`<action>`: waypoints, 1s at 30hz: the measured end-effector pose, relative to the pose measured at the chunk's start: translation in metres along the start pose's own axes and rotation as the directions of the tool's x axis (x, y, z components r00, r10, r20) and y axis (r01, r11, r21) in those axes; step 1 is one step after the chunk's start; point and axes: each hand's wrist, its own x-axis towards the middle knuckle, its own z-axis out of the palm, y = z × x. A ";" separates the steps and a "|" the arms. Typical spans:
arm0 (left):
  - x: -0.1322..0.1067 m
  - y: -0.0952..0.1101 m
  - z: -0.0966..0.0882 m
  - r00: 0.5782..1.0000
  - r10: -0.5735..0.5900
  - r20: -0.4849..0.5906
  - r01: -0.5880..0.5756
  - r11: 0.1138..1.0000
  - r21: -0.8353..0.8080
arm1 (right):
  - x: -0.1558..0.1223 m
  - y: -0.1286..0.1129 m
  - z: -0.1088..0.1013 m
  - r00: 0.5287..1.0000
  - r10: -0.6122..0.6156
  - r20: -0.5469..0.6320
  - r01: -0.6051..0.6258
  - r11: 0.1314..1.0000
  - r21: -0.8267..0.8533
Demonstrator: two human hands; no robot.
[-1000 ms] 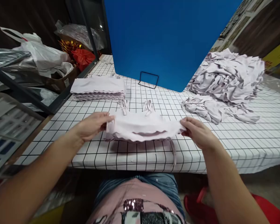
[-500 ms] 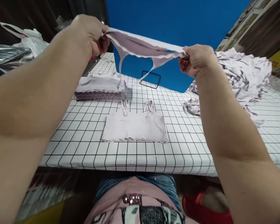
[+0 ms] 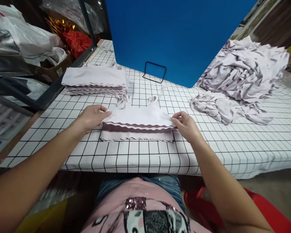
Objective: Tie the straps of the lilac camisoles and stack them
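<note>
A pale pink strappy crop top (image 3: 138, 116) is stretched flat between my hands, its wavy hem toward me and its thin straps pointing away. My left hand (image 3: 93, 118) pinches its left side between thumb and fingers. At the opposite side my right hand (image 3: 185, 125) grips the other edge the same way. Right beneath lies a small pile of matching tops (image 3: 137, 135), its front strip showing below the held hem. Whether the held top rests fully on that pile I cannot tell.
A taller stack of folded tops (image 3: 95, 77) sits at the back left on the checked tablecloth (image 3: 140, 158). A blue board (image 3: 179, 38) stands behind. A loose heap of tops (image 3: 244, 71) lies at the right. Plastic bags (image 3: 26, 35) fill a shelf at the left.
Both hands have come down and toward me from in front of the blue board. The crop top between them is lowered over the small pile, its straps now pointing away.
</note>
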 end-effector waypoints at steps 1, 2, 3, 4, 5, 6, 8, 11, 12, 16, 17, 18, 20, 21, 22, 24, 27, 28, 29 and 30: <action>-0.003 -0.001 -0.002 1.000 0.023 -0.003 -0.023 1.000 0.006 | -0.004 -0.002 -0.001 1.000 -0.028 -0.014 0.027 0.999 -0.023; -0.007 -0.003 -0.003 0.999 0.045 0.003 -0.045 0.999 0.014 | -0.009 -0.004 -0.001 0.999 -0.045 -0.023 0.044 0.998 -0.048; -0.010 -0.005 -0.003 0.998 0.062 0.018 -0.063 0.998 0.027 | -0.014 -0.004 -0.001 0.999 -0.049 -0.022 0.047 0.996 -0.081; -0.014 -0.008 -0.002 0.996 0.071 0.045 -0.073 0.996 0.050 | -0.020 -0.003 0.000 0.999 -0.042 -0.016 0.040 0.992 -0.122; -0.018 -0.011 -0.001 0.995 0.074 0.074 -0.080 0.993 0.082 | -0.025 -0.001 0.001 0.999 -0.031 -0.010 0.029 0.985 -0.169; -0.022 -0.014 0.001 0.992 0.076 0.099 -0.087 0.989 0.117 | -0.029 0.001 0.002 1.000 -0.021 -0.008 0.018 0.976 -0.216; -0.029 -0.018 0.003 0.990 0.073 0.117 -0.094 0.978 0.185 | -0.037 0.005 0.005 1.000 -0.020 -0.021 0.013 0.957 -0.288; -0.035 -0.020 0.004 0.991 0.071 0.110 -0.096 0.965 0.243 | -0.043 0.005 0.007 0.997 -0.056 -0.049 0.036 0.943 -0.331; -0.035 -0.020 0.004 0.992 0.072 0.104 -0.098 0.958 0.271 | -0.044 0.004 0.008 0.997 -0.060 -0.050 0.040 0.940 -0.339; -0.035 -0.023 0.006 0.981 0.183 0.065 -0.193 0.880 0.433 | -0.046 0.003 0.010 0.997 -0.060 -0.040 0.039 0.916 -0.399; -0.035 -0.024 0.007 0.974 0.219 0.059 -0.221 0.863 0.455 | -0.046 0.003 0.011 0.997 -0.071 -0.039 0.048 0.910 -0.412; -0.034 -0.026 0.008 0.969 0.243 0.052 -0.238 0.852 0.466 | -0.045 0.004 0.012 0.996 -0.085 -0.038 0.061 0.904 -0.422; -0.033 -0.029 0.007 0.967 0.252 0.043 -0.242 0.850 0.468 | -0.045 0.006 0.013 0.993 -0.112 -0.035 0.085 0.892 -0.445; -0.032 -0.031 0.006 0.967 0.249 0.048 -0.242 0.849 0.470 | -0.044 0.006 0.013 0.992 -0.121 -0.025 0.096 0.882 -0.461; -0.032 -0.033 0.004 0.968 0.244 0.059 -0.242 0.844 0.479 | -0.043 0.007 0.012 0.992 -0.129 -0.011 0.108 0.868 -0.484; -0.032 -0.034 0.003 0.968 0.240 0.074 -0.242 0.812 0.531 | -0.041 0.006 0.012 0.985 -0.175 0.003 0.147 0.822 -0.549; -0.037 -0.027 0.014 0.893 0.449 -0.017 -0.329 0.679 0.657 | -0.038 0.004 0.017 0.938 -0.346 -0.029 0.235 0.693 -0.681; -0.040 -0.022 0.022 0.820 0.571 -0.025 -0.407 0.613 0.677 | -0.036 0.004 0.020 0.914 -0.405 -0.020 0.269 0.645 -0.715; -0.043 -0.018 0.031 0.729 0.685 0.005 -0.508 0.536 0.675 | -0.035 0.003 0.023 0.897 -0.441 0.013 0.308 0.604 -0.735; -0.045 -0.013 0.041 0.639 0.766 0.066 -0.613 0.456 0.646 | -0.035 0.001 0.025 0.890 -0.451 0.061 0.345 0.581 -0.737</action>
